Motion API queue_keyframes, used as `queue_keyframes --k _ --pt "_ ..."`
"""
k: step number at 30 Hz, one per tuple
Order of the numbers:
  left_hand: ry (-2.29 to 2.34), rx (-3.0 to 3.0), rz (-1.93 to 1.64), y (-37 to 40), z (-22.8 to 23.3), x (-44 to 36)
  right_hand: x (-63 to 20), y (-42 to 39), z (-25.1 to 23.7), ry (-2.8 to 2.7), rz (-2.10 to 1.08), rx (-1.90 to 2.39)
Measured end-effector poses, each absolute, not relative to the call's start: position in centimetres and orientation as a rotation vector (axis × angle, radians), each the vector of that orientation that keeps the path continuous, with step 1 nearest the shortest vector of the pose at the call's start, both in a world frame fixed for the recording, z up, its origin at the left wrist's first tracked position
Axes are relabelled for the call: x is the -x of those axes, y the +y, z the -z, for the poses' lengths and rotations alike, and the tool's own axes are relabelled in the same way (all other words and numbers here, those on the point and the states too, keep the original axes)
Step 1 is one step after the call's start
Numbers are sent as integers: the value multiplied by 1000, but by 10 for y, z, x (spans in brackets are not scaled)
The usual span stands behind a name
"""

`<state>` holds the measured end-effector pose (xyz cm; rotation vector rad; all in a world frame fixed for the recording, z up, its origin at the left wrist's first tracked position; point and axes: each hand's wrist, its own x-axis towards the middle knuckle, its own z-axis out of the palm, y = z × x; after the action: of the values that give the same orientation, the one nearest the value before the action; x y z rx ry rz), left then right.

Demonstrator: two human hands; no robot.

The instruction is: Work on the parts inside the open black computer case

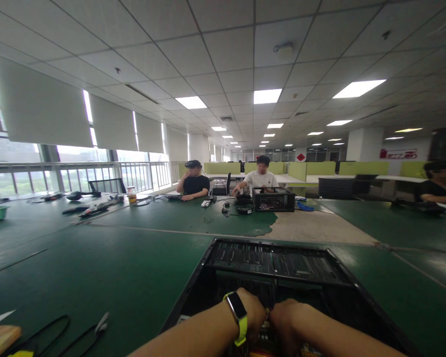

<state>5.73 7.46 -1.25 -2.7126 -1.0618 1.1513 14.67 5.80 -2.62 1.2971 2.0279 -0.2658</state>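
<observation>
A black open computer case point(360, 307) lies on the green table in front of me, its slatted metal end away from me. Both of my hands are inside it, close together near the middle. My left hand point(254, 308), with a smartwatch point(237, 305) on a lime-yellow strap at the wrist, has its fingers curled and pointing down. My right hand point(285, 316) is beside it, also curled. Between the two hands shows a small bit of what looks like thin wires point(268, 314). My fingertips and whatever they grip are hidden behind the hands.
Black cables point(54, 327) and a wooden-looking piece point(2, 337) lie near left. Across the green table point(96, 263) stands another computer case point(274, 201), by a seated person point(262, 176). A second person point(193, 181) sits left of it, a third point(442, 183) far right. A jar point(132, 196) stands at back left.
</observation>
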Motion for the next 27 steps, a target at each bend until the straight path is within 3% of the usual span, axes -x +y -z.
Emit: queue_keyframes --k 27 --pt "-1040 2730 -1118 78 16 -55 -148 58 18 2011 250 -1295"
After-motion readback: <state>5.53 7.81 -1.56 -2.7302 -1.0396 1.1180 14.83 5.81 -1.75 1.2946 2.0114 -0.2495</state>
